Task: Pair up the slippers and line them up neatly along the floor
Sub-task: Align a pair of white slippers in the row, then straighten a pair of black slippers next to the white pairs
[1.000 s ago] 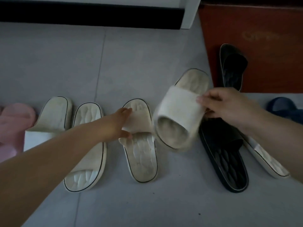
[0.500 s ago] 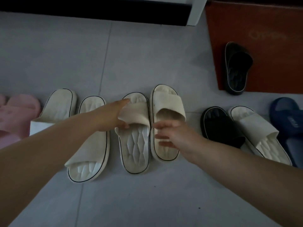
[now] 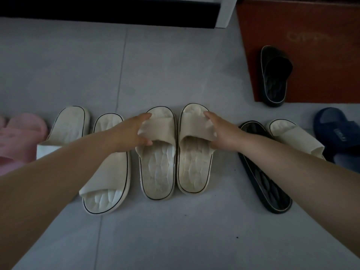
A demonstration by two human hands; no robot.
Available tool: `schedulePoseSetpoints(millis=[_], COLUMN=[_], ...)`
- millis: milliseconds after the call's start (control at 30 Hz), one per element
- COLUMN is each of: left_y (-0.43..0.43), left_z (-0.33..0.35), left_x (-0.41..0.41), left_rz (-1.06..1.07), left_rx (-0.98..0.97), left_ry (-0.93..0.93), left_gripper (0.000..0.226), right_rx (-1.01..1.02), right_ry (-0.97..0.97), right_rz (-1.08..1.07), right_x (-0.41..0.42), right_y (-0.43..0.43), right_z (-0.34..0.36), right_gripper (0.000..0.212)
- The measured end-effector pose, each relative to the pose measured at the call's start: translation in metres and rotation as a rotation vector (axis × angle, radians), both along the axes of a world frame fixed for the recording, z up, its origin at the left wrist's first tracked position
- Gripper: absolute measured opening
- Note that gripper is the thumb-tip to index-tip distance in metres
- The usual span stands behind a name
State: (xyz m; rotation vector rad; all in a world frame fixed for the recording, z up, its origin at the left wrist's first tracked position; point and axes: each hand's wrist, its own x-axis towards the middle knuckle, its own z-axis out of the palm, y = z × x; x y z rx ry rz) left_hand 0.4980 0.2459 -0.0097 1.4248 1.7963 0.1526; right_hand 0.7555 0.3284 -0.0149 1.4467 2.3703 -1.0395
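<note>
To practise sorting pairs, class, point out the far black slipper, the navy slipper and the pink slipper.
far black slipper (image 3: 273, 87): head view, on its insole.
navy slipper (image 3: 338, 131): head view, on its strap.
pink slipper (image 3: 22, 137): head view, on its soft upper.

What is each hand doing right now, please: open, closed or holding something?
Left hand: grips the strap of the centre pair's left slipper.
Right hand: grips the strap of the centre pair's right slipper.

The cream slippers in the middle are showing thin black edge lines and scale-like embossed footbeds. The pink slipper is looking plain, the black slipper is carrying a pale edge line, the navy slipper is showing dark blue, and the rust-red mat is lying on the grey floor.
</note>
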Motion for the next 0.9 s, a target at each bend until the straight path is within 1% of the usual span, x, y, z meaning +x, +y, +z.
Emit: schedulePoseSetpoints(millis=[133, 200, 300, 433, 500, 533, 600, 667, 733, 800, 900], left_y=[0.0, -0.002, -0.003, 0.002, 0.006, 0.007, 0.005, 0.003, 0.007, 0.019, 0.04], left_z=[0.002, 0.004, 0.009, 0.021, 0.028, 0.031, 0.037, 0.046, 0.058, 0.073, 0.084], left_x=[0.0, 0.002, 0.008, 0.015, 0.019, 0.021, 0.028, 0.041, 0.059, 0.081, 0.118], left_rz=[0.005, -0.034, -0.121, -0.183, -0.146, -0.116, -0.077, -0.079, -0.119, -0.157, -0.197], left_rx=[0.024, 0.03, 0.054, 0.116, 0.171, 0.208, 0.263, 0.272, 0.251, 0.242, 0.233], left_ry=[-0.009, 0.025, 0.089, 0.082, 0.012, -0.041, -0.147, -0.244, -0.326, -0.388, -0.462], left_gripper=[0.085, 0.085, 0.082, 0.08, 0.079, 0.076, 0.071, 0.068, 0.065, 0.064, 0.067], right_rx=[0.017, 0.013, -0.042, -0.12, -0.149, -0.179, -0.294, -0.388, -0.369, -0.32, -0.255], right_ry=[0.012, 0.011, 0.027, 0.071, 0.028, -0.012, -0.095, -0.189, -0.252, -0.228, -0.12], right_rz=[-0.011, -0.009, -0.026, -0.093, -0.162, -0.175, -0.165, -0.156, -0.187, -0.289, -0.398], right_x=[0.009, 0.011, 0.014, 0.018, 0.026, 0.035, 0.06, 0.091, 0.122, 0.147, 0.17], right_y=[-0.013, -0.017, -0.024, -0.028, -0.029, -0.03, -0.034, -0.041, -0.048, -0.052, -0.047], right_z=[-0.001, 0.0, 0.003, 0.022, 0.042, 0.054, 0.081, 0.114, 0.149, 0.172, 0.171], right_gripper=[0.093, 0.093, 0.094, 0.099, 0.097, 0.092, 0.083, 0.079, 0.074, 0.068, 0.06])
